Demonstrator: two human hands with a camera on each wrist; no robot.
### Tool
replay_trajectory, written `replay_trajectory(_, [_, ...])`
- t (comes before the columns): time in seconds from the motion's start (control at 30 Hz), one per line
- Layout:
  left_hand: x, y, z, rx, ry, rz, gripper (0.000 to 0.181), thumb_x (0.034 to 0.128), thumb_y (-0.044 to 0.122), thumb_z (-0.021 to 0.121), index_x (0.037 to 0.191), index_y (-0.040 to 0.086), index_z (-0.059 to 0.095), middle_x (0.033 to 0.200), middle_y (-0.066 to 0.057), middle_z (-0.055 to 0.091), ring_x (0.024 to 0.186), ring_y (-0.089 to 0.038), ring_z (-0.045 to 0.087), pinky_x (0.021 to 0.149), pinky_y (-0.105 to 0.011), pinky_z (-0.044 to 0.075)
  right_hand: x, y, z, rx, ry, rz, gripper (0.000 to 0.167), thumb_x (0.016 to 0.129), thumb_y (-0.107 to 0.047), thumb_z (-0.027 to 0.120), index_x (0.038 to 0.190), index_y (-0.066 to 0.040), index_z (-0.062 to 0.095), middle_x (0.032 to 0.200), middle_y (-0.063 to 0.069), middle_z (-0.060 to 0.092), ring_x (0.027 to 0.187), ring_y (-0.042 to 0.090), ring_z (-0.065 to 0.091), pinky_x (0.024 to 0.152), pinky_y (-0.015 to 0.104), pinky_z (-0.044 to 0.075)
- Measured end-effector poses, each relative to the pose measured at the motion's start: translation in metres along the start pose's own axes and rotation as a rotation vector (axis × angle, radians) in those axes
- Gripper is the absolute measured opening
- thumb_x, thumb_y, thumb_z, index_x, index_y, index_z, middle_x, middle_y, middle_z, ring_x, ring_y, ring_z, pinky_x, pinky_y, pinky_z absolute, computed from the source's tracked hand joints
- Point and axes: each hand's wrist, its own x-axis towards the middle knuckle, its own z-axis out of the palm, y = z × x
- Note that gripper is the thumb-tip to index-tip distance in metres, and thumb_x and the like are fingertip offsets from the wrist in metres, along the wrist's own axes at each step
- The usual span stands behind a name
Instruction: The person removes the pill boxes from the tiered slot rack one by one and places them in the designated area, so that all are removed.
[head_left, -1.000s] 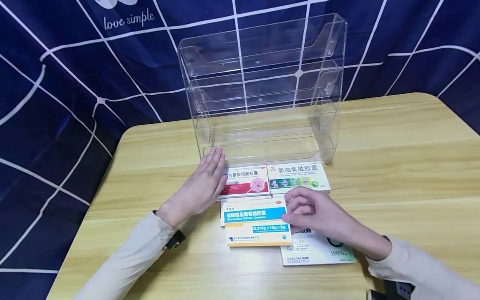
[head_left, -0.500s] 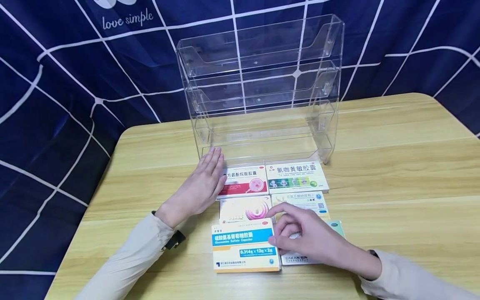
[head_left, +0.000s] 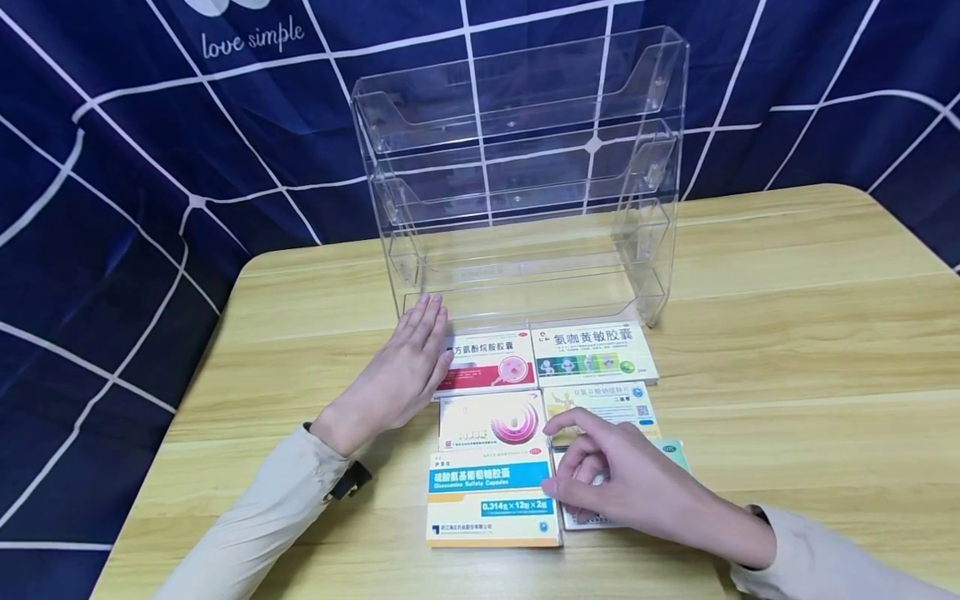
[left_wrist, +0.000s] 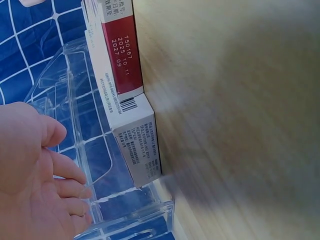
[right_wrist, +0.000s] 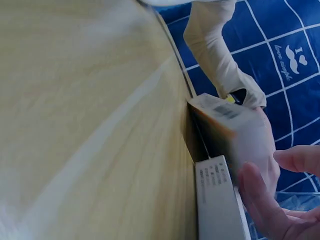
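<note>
A white medicine box with a blue band and yellow edge (head_left: 491,500) lies at the front left of a group of flat medicine boxes. My right hand (head_left: 615,475) is at its right edge, the thumb close to that edge and the forefinger over the boxes behind. In the right wrist view a gap shows between thumb and forefinger. Whether the thumb touches the box is unclear. My left hand (head_left: 393,375) rests with straight fingers along the left side of the red-and-white box (head_left: 491,362). The left wrist view shows this hand's relaxed fingers beside the stacked boxes.
A clear tiered plastic rack (head_left: 517,200) stands behind the boxes. Around the hands lie a green-striped box (head_left: 594,354), a box with a pink circle (head_left: 480,421), a yellowish box (head_left: 637,408) and a partly covered green-white box (head_left: 675,454). A dark blue gridded cloth (head_left: 112,275) hangs behind.
My right hand brought the blue-banded box toward me and down in front of the pink-circle box, then nudged it slightly right. The gap between thumb and forefinger widened. My left hand stayed put.
</note>
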Motion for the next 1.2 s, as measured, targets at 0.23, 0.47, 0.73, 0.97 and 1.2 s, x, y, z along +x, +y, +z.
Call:
replay_trajectory(0.23, [0.000, 0.000, 0.000, -0.007, -0.005, -0.003, 0.058, 0.1053, 0.027, 0.032, 0.148, -0.011, 0.021, 0.157, -0.025, 0.010, 0.146, -0.035, 0.003, 0.118, -0.045, 0.010, -0.004, -0.003, 0.001, -0.272, 0.109, -0.244, 0.028, 0.086, -0.017, 0.074, 0.110, -0.011, 0.063, 0.086, -0.016, 0.063, 0.075, 0.000, 0.058, 0.064, 0.020, 0.052])
replay_trajectory(0.47, [0.000, 0.000, 0.000, -0.006, -0.011, -0.009, 0.058, 0.1053, 0.027, 0.031, 0.148, -0.010, 0.021, 0.157, -0.025, 0.009, 0.146, -0.034, 0.002, 0.118, -0.045, 0.009, -0.007, -0.016, 0.020, -0.728, -0.030, -0.558, 0.030, 0.094, -0.026, 0.063, 0.119, -0.010, 0.065, 0.122, 0.001, 0.062, 0.116, 0.017, 0.058, 0.093, 0.035, 0.052])
replay_trajectory(0.73, [0.000, 0.001, -0.001, -0.001, -0.019, -0.015, 0.058, 0.1054, 0.028, 0.031, 0.148, -0.010, 0.021, 0.158, -0.024, 0.009, 0.146, -0.034, 0.002, 0.118, -0.045, 0.010, -0.005, -0.018, 0.036, -0.940, -0.181, -0.670, 0.042, 0.098, -0.040, 0.053, 0.121, -0.007, 0.066, 0.126, 0.005, 0.063, 0.121, 0.020, 0.056, 0.098, 0.031, 0.048])
replay_trajectory(0.97, [0.000, 0.001, -0.001, 0.005, -0.013, -0.011, 0.058, 0.1052, 0.028, 0.032, 0.148, -0.010, 0.021, 0.157, -0.025, 0.010, 0.146, -0.034, 0.003, 0.118, -0.045, 0.010, -0.005, -0.017, 0.036, -0.952, -0.216, -0.642, 0.042, 0.098, -0.040, 0.054, 0.121, -0.007, 0.067, 0.126, 0.006, 0.063, 0.120, 0.020, 0.056, 0.097, 0.031, 0.049])
replay_trajectory(1.2, [0.000, 0.001, 0.000, 0.003, -0.008, -0.011, 0.058, 0.1051, 0.027, 0.032, 0.148, -0.010, 0.022, 0.157, -0.025, 0.010, 0.146, -0.034, 0.003, 0.118, -0.045, 0.011, -0.001, -0.016, 0.039, -1.003, -0.109, -0.723, 0.027, 0.084, -0.011, 0.069, 0.110, -0.005, 0.069, 0.113, 0.005, 0.067, 0.111, 0.018, 0.061, 0.097, 0.027, 0.047])
